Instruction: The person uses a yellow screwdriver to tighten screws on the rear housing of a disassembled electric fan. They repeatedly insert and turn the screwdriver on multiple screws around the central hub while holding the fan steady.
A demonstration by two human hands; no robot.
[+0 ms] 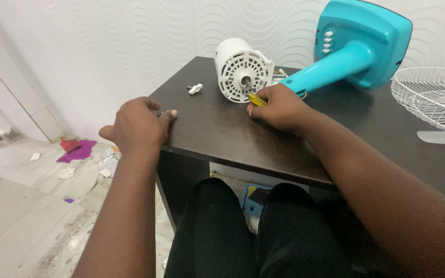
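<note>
Lying on the worktop point(222, 134) just beyond the right hand point(279, 107), which grips a yellow screwdriver point(257, 99), the white motor point(242, 69) points its shaft nearward; left hand point(137, 126) rests curled at the near-left edge.

The right hand point(280, 107) is gripping a yellow-handled screwdriver point(257, 99), its tip lying close under the shaft of a white motor housing point(241, 69) that is resting on its side on the dark table point(217, 128). The left hand point(137, 126) is pressing its fingertips on the table's near corner. A small white plastic piece point(195, 89) is lying near the housing. A teal fan stand point(354, 49) is lying behind, with a white wire grille point(433, 98) sitting to the right
</note>
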